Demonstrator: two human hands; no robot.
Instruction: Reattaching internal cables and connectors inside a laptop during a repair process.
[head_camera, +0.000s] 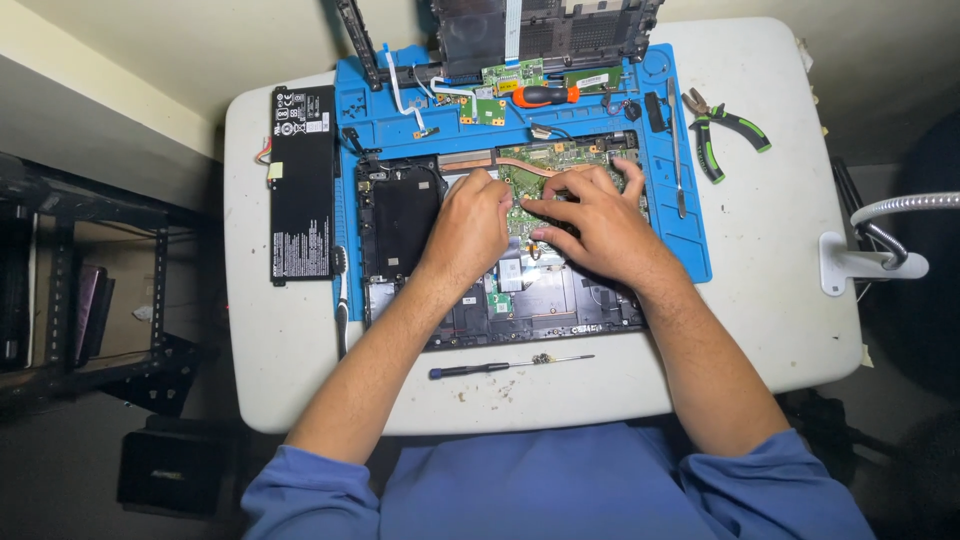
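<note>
Flat black rectangular battery pack (303, 183) already out, left of opened black laptop base (400, 215). My left hand (468, 228) and right hand (597, 222) both pinch at green circuit board (535, 183) inside base, not yet freed. Green-handled pliers (727, 127) right of base, untouched.

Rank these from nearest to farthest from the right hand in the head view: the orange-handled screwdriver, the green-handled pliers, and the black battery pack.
Measured from the right hand:
1. Orange-handled screwdriver, just above the hand on the blue mat.
2. Green-handled pliers, up and to the right, off the mat.
3. Black battery pack, far left, beyond the left hand.
</note>
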